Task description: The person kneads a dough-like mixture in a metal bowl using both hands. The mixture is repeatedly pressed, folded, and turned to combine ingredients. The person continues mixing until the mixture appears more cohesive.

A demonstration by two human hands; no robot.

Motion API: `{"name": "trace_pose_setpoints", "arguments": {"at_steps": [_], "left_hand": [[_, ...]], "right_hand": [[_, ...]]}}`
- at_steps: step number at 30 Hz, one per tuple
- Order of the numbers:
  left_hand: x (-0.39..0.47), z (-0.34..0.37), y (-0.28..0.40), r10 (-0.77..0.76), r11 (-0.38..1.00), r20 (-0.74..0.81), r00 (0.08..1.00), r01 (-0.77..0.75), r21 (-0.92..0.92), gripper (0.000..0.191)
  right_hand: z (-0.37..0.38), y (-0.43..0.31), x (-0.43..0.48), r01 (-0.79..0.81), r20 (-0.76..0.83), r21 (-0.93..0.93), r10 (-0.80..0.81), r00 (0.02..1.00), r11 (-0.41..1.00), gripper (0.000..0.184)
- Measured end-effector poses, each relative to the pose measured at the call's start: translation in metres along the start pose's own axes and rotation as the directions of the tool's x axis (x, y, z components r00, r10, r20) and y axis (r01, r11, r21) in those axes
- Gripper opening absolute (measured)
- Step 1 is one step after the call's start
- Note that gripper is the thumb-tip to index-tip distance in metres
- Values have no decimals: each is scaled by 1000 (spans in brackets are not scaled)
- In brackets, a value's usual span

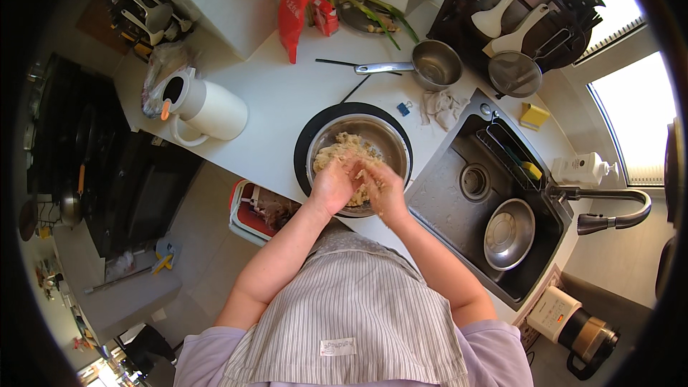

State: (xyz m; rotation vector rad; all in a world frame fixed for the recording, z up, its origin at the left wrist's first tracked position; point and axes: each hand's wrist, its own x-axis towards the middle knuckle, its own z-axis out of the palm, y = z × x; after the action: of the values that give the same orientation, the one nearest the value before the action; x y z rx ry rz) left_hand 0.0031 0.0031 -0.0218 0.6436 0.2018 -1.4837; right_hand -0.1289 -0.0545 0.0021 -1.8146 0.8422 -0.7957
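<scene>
A steel bowl [397, 151] stands on a round black mat [301, 150] at the counter's front edge. Pale, crumbly dough or a similar mixture [344, 146] fills part of it. Over the bowl my left hand [337, 183] is cupped with its palm turned inward. My right hand [382, 185] meets it, its fingers coated with bits of the mixture. The fingertips of both hands are close together; whether a lump lies between them cannot be made out.
Behind the bowl are black chopsticks [355, 88], a small saucepan [436, 64], a blue binder clip [404, 108] and a crumpled cloth [443, 109]. A white jug [217, 110] stands left. The sink [443, 193] on the right holds another metal bowl [509, 234]. Below the counter is an open bin [236, 215].
</scene>
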Motion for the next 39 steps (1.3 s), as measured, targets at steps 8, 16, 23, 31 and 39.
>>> {"name": "trace_pose_setpoints", "arguments": {"at_steps": [8, 16, 23, 31, 39], "left_hand": [[-5, 21, 5, -77, 997, 9, 997, 77, 17, 57], [-19, 24, -17, 34, 874, -109, 993, 23, 485, 34], [-4, -2, -20, 172, 669, -154, 973, 0, 743, 25], [-11, 15, -6, 101, 700, -25, 995, -53, 712, 24], [17, -22, -8, 299, 206, 146, 943, -213, 955, 19]], "right_hand": [[3, 14, -6, 119, 317, -347, -4, 949, 930, 42], [1, 9, 8, 107, 175, -669, 16, 984, 736, 40], [-1, 9, 5, 197, 339, -566, 8, 941, 801, 42], [-20, 3, 1, 429, 556, -667, 24, 831, 609, 53], [-26, 2, -3, 484, 556, -687, -37, 830, 542, 52]]}}
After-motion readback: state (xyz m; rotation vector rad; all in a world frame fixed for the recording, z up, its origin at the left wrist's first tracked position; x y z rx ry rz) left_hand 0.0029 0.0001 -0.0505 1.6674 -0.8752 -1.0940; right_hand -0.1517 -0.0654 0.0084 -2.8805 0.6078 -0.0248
